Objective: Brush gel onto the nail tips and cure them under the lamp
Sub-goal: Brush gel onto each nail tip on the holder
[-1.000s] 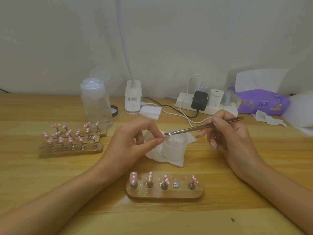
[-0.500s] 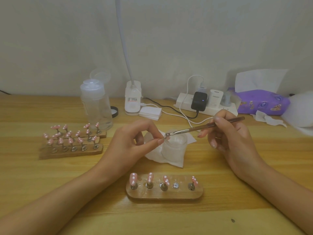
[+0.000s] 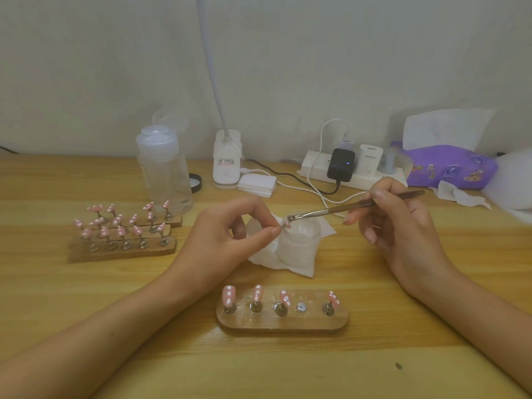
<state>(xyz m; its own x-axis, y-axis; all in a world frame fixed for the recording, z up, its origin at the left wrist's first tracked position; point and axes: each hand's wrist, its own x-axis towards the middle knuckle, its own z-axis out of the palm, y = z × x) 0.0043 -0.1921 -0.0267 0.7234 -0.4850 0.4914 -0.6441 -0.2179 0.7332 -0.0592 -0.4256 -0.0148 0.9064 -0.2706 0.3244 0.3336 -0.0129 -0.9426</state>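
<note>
My left hand [image 3: 230, 240] pinches a small pink nail tip [image 3: 285, 224] between thumb and forefinger, above a frosted gel jar [image 3: 299, 246]. My right hand [image 3: 397, 226] grips a thin brush [image 3: 345, 209] whose bristle end touches that tip. A wooden holder [image 3: 282, 321] near me carries several pink white-dotted tips on metal pegs, with one peg bare. The white curing lamp base [image 3: 226, 162] with its gooseneck stands at the back of the table.
Two more wooden holders [image 3: 123, 251] full of pink tips sit at the left. A clear pump bottle [image 3: 164, 168], a stack of pads [image 3: 257, 184], a power strip [image 3: 354, 171] with cables, and a purple tissue pack [image 3: 449, 168] line the back. A white wipe [image 3: 290, 266] lies under the jar.
Both hands stay almost still; the brush tip shifts slightly against the pinched nail tip.
</note>
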